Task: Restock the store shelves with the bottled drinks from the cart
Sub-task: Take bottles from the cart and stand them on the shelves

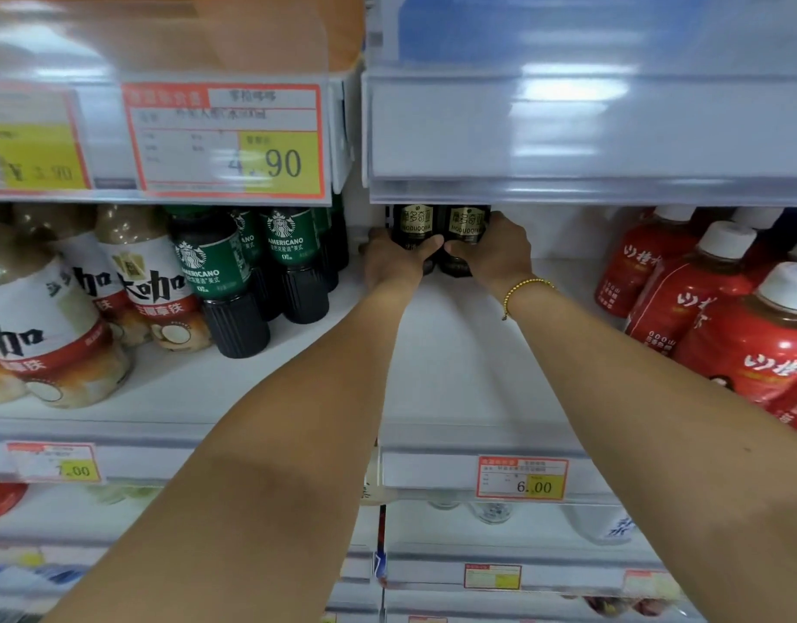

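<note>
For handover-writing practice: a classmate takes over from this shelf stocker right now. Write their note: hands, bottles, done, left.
Left hand grips the left dark bottle; right hand grips the right dark bottle.
Both are upright, side by side, at the back of the white shelf, between the green-label bottles and the red bottles.
Done: this pair is at the rear.
Left: let go, then fill the bare shelf in front.

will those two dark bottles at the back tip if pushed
Possibly: the dark bottles look tall and narrow. They'd likely slide easily on the smooth white shelf. The left hand and right hand gripping midway should steady them.
</note>
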A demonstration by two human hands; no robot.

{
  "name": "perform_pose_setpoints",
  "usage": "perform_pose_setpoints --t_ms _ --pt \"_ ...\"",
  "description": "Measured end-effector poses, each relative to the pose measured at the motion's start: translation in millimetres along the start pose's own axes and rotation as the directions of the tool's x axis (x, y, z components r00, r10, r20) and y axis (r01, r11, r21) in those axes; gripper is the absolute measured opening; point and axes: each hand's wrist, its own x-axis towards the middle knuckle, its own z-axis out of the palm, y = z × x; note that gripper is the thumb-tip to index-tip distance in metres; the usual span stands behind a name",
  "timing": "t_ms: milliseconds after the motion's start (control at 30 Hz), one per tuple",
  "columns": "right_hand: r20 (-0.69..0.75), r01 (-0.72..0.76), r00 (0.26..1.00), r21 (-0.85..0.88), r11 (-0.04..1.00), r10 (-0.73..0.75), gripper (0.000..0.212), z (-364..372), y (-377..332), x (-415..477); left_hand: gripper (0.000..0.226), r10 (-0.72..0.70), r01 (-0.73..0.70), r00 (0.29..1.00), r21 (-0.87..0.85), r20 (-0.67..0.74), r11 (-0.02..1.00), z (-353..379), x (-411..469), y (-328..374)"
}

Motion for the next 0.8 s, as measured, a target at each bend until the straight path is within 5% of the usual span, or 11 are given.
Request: perform_pose_setpoints --t_ms 133,367,467,600,700,800 --pt "0.032 -0.024 0.999 -0.022 0.999 0.025 0.054 -3.7 -5.3 -3.0 0.074 -0.037 0.036 0.998 0.018 0.057 0.999 -1.9 2.7 2.4" --pt "0.142 -0.052 0.988 -0.037 0.998 0.057 0.051 -20.0 -9.1 -30.3 0.035 0.047 -0.085 0.972 0.159 0.229 0.984 -35.5 -26.4 1.8" --pt "0.062 0.082 0.995 -0.113 0.990 -0.075 0.023 -39.2 -22.6 -66.7 0.018 0.168 -0.183 0.978 0.117 0.121 0.976 -70.1 -67.1 3.9" --pt "0.014 0.307 0.952 0.005 0.952 -0.307 0.023 -59.3 -40.3 -161.8 0.042 0.352 -0.352 0.936 0.006 -0.009 0.936 -138.7 -161.2 -20.0" --pt "0.135 0.366 0.914 0.134 0.921 -0.383 0.017 -43.4 -35.0 -243.9 0.048 0.333 -0.331 0.943 0.076 -0.010 0.940 -182.5 -224.6 -71.3" --pt "0.399 0.313 0.854 0.122 0.942 -0.335 0.012 7.4 -2.7 -310.1 0.044 0.169 -0.171 0.985 0.085 0.036 0.982 -211.8 -272.8 -149.2"
